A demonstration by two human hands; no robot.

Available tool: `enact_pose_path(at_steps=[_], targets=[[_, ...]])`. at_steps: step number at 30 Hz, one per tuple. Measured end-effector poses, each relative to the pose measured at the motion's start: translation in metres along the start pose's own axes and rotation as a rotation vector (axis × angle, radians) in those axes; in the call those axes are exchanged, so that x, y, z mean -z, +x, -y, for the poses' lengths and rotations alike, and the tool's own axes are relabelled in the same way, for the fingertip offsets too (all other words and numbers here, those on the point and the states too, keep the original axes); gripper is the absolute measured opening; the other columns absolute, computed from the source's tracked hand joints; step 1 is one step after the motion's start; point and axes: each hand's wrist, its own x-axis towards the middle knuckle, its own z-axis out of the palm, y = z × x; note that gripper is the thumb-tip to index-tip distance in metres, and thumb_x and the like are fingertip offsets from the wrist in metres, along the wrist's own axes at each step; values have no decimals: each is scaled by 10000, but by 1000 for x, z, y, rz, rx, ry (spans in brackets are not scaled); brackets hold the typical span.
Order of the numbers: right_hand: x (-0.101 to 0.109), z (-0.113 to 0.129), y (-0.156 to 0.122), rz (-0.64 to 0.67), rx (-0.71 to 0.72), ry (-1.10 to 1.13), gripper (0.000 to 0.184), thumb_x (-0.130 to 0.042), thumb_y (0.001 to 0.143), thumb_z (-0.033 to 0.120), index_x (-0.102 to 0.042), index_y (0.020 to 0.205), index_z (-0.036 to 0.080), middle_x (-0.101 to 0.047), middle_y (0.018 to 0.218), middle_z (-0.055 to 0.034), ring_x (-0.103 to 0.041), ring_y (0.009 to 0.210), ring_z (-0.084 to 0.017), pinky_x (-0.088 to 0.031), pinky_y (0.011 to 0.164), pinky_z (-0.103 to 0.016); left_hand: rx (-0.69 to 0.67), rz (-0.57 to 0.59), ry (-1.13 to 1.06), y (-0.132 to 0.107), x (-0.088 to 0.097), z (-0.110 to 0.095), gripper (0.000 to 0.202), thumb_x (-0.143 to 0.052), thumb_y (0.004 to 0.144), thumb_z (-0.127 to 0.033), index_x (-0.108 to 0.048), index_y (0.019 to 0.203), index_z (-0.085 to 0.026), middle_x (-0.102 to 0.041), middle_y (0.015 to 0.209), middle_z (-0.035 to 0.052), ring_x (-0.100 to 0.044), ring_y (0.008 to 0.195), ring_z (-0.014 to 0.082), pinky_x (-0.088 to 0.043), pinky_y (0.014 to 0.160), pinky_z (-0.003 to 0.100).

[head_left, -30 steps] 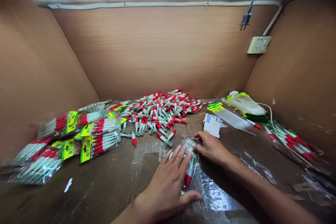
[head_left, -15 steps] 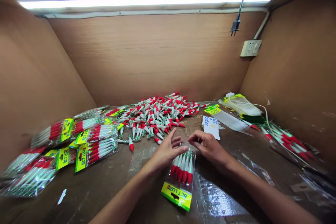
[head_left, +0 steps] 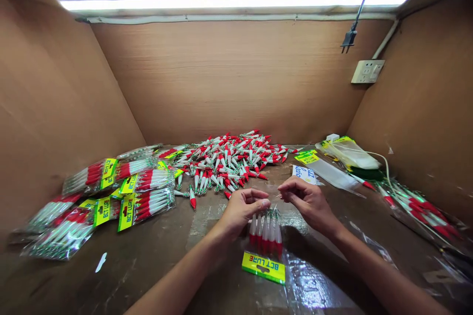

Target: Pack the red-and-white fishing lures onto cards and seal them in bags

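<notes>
A clear bag of red-and-white lures [head_left: 265,236] with a yellow BCT LURE header lies on the brown table just in front of me, header toward me. My left hand [head_left: 243,209] pinches the bag's far open edge on its left side, fingers curled. My right hand [head_left: 309,202] pinches the same edge on the right, fingers closed. Behind them spreads a heap of loose red-and-white lures [head_left: 226,160].
Filled lure bags [head_left: 136,196] lie stacked at the left. Empty clear bags [head_left: 327,167] with yellow headers and a white paper note [head_left: 305,173] sit at the right, more bagged lures [head_left: 417,206] beyond. Brown board walls enclose the table [head_left: 155,261]; a socket [head_left: 367,71] is on the right wall.
One second ago my left hand pressed flat on the bag. The bag has since been straightened, and both hands moved to its far edge and pinched it.
</notes>
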Motion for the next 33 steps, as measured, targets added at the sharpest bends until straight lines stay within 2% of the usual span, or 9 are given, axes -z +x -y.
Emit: enact_pose_path(at_steps=[4, 9, 13, 16, 18, 23, 28, 31, 33], targets=[[-1, 1, -1, -30, 24, -123, 177, -594, 976, 359, -708, 1003, 227, -655, 907, -54, -643, 824, -202, -539, 745, -334, -82, -52, 34, -3, -5, -3, 463, -770, 792, -554, -772, 865, -97, -765, 846, 116, -674, 727, 194, -492, 694, 279], [-9, 16, -2, -187, 307, -496, 204, -620, 954, 272, -732, 1124, 282, -622, 1144, -104, -583, 1088, -277, -495, 941, -440, -154, -121, 59, -7, -10, -9, 425, -744, 830, -493, -785, 984, -99, -776, 875, 111, -679, 755, 214, -495, 719, 288], [-27, 41, 8, -14, 436, -720, 253, -579, 972, 239, -701, 1190, 276, -661, 1126, -112, -573, 1054, -291, -485, 898, -446, -321, -113, 299, -14, -12, -14, 258, -631, 914, -339, -791, 947, -140, -762, 853, 61, -656, 780, 207, -463, 719, 267], [-37, 61, 19, 146, 442, -918, 178, -566, 977, 214, -712, 1079, 232, -684, 1045, -113, -588, 963, -277, -459, 840, -419, -416, -171, 585, -21, -10, -17, 252, -538, 937, -252, -752, 839, -163, -716, 760, 25, -603, 688, 174, -401, 647, 246], [-39, 72, 25, 231, 428, -988, 144, -567, 973, 178, -700, 1018, 209, -679, 1011, -106, -600, 917, -253, -449, 787, -373, -432, -200, 678, -25, -7, -20, 234, -530, 928, -229, -725, 813, -169, -697, 737, 19, -576, 650, 163, -368, 618, 244], [-33, 84, 36, 388, 372, -990, 168, -582, 924, 65, -680, 973, 191, -665, 929, -53, -624, 786, -179, -413, 654, -282, -471, -215, 779, -31, -4, -26, 192, -551, 889, -184, -731, 823, -187, -686, 711, 11, -564, 633, 156, -315, 583, 246], [-18, 91, 44, 515, 350, -844, 202, -581, 937, 67, -718, 911, 214, -670, 847, -3, -614, 720, -124, -395, 640, -238, -468, -155, 813, -36, -7, -25, 217, -573, 866, -156, -783, 885, -208, -746, 733, 15, -622, 619, 162, -345, 590, 247], [-12, 94, 40, 527, 340, -861, 210, -561, 936, 71, -698, 852, 206, -663, 802, 2, -598, 696, -124, -376, 629, -239, -486, -100, 799, -39, -11, -25, 240, -568, 870, -130, -792, 894, -213, -784, 814, 17, -670, 665, 166, -374, 602, 242], [-13, 94, 31, 472, 357, -965, 175, -571, 902, 63, -660, 823, 192, -655, 807, -15, -582, 692, -143, -352, 615, -259, -492, -84, 816, -41, -13, -26, 223, -580, 880, -141, -791, 868, -208, -783, 794, 15, -675, 654, 167, -366, 579, 242]])
